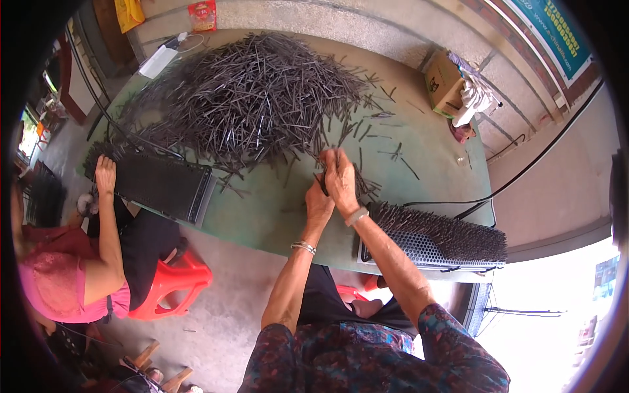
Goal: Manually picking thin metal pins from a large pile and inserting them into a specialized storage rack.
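Note:
My two hands meet above the green table [262, 196], at the near edge of a big heap of thin dark sticks [255, 98]. My left hand [319, 204] is closed around a few dark sticks that show between the hands. Against it, over its fingers, lies my right hand [342, 182], its fingers bent and slightly blurred; what they hold is hidden. Loose sticks lie just right of my hands. By my right forearm stands a perforated metal rack [406, 249], its holes partly filled with upright dark sticks.
A co-worker's hand [105, 175] rests at another dark rack [151, 180] on the left, near a red stool [173, 288]. A cardboard box [445, 82] with white cloth stands at the back right. Black cables [524, 177] run beside the right rack. A white power strip [159, 60] lies back left.

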Demonstrator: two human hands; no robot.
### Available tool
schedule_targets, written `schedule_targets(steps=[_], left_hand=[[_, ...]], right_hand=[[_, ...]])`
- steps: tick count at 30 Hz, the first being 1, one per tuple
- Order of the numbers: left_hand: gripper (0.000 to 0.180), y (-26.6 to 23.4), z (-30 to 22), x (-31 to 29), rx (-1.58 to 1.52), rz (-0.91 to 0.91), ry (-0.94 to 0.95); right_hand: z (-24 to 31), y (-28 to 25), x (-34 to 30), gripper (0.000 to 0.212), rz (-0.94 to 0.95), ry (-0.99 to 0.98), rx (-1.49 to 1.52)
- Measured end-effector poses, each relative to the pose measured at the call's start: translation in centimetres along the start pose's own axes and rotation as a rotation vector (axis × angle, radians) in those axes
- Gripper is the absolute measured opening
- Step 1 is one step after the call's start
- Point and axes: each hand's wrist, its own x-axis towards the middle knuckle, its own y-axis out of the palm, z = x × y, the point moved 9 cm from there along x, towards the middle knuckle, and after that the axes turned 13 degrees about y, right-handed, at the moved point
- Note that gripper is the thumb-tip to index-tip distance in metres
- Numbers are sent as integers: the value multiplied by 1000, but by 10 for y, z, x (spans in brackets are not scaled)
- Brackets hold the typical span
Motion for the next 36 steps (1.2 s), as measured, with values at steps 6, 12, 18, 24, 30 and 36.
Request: schedule_targets(steps=[6,12,18,24,30,36], left_hand=[[20,-19,25,2,-277,31,-219],[32,1,19,23,-1138,-67,-453],[39,9,24,7,-1081,-65,-448],[39,-5,-7,13,-753,2,-234],[34,-40,-11,4,-36,-68,125],[41,-34,-22,-4,-9,5,140]], right_hand=[[62,-23,47,34,-25,53,211],[-21,18,32,32,202,54,-382],[-36,28,28,52,229,-39,-508],[-48,24,19,80,516,386,-17],[-5,27,-27,69,406,430,350],[-26,23,-32,68,377,531,266]])
